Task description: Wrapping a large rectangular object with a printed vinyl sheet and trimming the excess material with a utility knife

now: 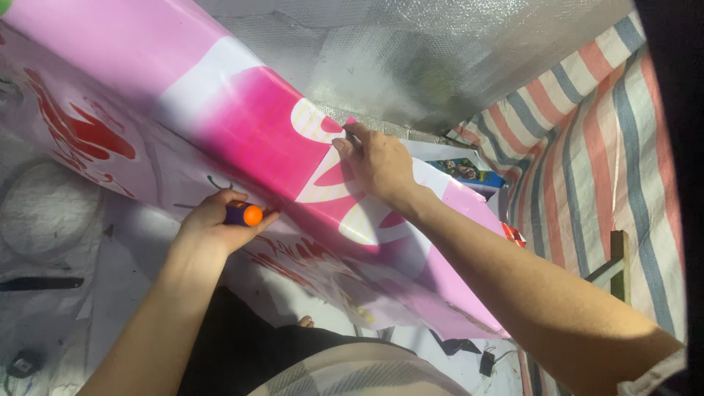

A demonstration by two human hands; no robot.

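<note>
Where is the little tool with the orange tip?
The purple tool with the orange tip is gripped in the left hand, just below the folded pink printed sheet.

Silver bubble foil point(440, 51) across the top, crinkled and catching bright light. To the right, striped tarp point(594, 139) in red, blue and white bands, hanging as a wall and sloping down. Against it low on the right, a wooden frame point(616, 264), upright post with a pale crossbar. Pale floor point(51, 315) at lower left, dim and mottled with shadow. On it a round white disc point(44, 209), a dark flat strip point(40, 283) and a small dark round object point(22, 363). Near the bottom centre, scattered dark scraps point(469, 352). Sunlight strong at upper centre, shade over the lower left.
</note>
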